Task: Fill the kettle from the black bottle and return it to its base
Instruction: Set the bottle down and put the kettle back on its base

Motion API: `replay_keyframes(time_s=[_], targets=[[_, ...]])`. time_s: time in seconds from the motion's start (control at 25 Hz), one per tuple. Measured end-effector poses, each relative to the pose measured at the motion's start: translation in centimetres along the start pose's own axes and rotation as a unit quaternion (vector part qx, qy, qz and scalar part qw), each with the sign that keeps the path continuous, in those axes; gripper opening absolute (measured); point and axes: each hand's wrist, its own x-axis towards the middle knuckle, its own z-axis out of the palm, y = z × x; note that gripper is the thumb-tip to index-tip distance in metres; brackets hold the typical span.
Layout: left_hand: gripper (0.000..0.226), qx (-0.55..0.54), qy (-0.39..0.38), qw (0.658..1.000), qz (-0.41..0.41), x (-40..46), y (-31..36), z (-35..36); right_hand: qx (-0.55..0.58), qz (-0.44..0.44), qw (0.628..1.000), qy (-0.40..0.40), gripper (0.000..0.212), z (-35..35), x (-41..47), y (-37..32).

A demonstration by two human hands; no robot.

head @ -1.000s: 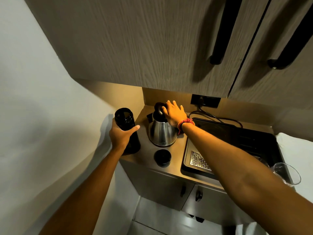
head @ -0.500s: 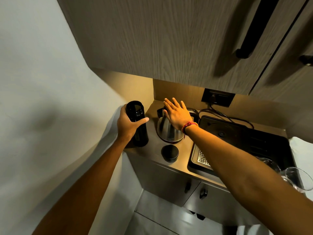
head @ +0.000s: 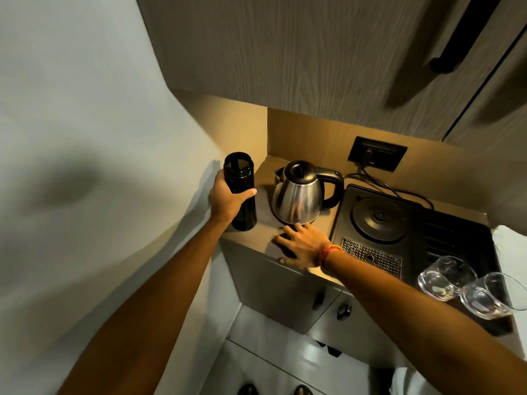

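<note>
The black bottle (head: 241,178) stands uncapped at the counter's left end, against the wall, with my left hand (head: 228,199) wrapped around its middle. Just to its right the steel kettle (head: 298,198) sits on the bare counter, lid down, black handle pointing right. It is off its round base (head: 379,220), which lies on the black tray (head: 456,232). My right hand (head: 306,246) rests with fingers spread at the counter's front edge, just in front of the kettle. It covers the spot where the bottle's black cap lay, and the cap is hidden beneath it.
Two clear glasses (head: 445,277) (head: 490,297) lie on the tray's near right corner. A wall socket (head: 376,153) with a cable sits behind the base. Overhead cabinets (head: 313,52) hang low above the counter. A white wall closes off the left side.
My right hand left the kettle's lid and came down toward me onto the cap in front of the kettle. The left hand still holds the bottle in place.
</note>
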Motion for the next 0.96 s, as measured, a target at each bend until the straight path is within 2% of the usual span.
replay_keyframes(time_s=[0.08,0.12,0.2,0.32,0.4,0.44,0.6,0.8,0.88,0.96], targets=[[0.077,-0.006,-0.004,1.000,0.002,0.0,0.1,0.2,0.039,0.007,0.999,-0.036,0.068,0.0,-0.4,0.4],[0.076,-0.006,-0.006,1.000,0.003,-0.2,0.1,0.1,0.058,0.004,0.998,-0.016,0.069,-0.8,-0.2,0.6],[0.074,-0.008,-0.013,1.000,0.008,-0.6,0.0,0.3,0.104,0.017,0.989,0.106,0.073,-3.7,0.8,1.2],[0.073,-0.037,-0.030,0.999,0.018,-0.7,-0.2,-0.1,0.207,0.073,0.927,0.305,0.070,-11.0,4.8,2.5],[0.074,-0.051,-0.038,0.998,0.015,-0.4,-0.1,-0.5,0.261,0.095,0.891,0.358,0.069,-15.9,7.3,2.7],[0.075,-0.041,-0.035,0.998,0.010,-0.2,0.0,-0.7,0.272,0.091,0.894,0.344,0.070,-17.6,8.4,2.5],[0.077,-0.015,-0.037,0.999,-0.011,0.1,0.5,-0.5,0.217,0.056,0.950,0.216,0.067,-19.0,10.0,1.8],[0.080,-0.007,-0.032,0.999,0.001,0.0,0.7,-1.2,0.203,0.075,0.953,0.211,0.071,-18.5,10.7,0.8],[0.087,0.020,0.023,1.000,0.001,-1.2,0.9,-1.5,0.226,0.092,0.947,0.209,0.082,-17.6,10.1,0.9],[0.088,0.076,0.142,0.987,-0.005,-3.3,1.0,-0.9,0.262,0.145,0.924,0.238,0.081,-15.6,8.1,2.3]])
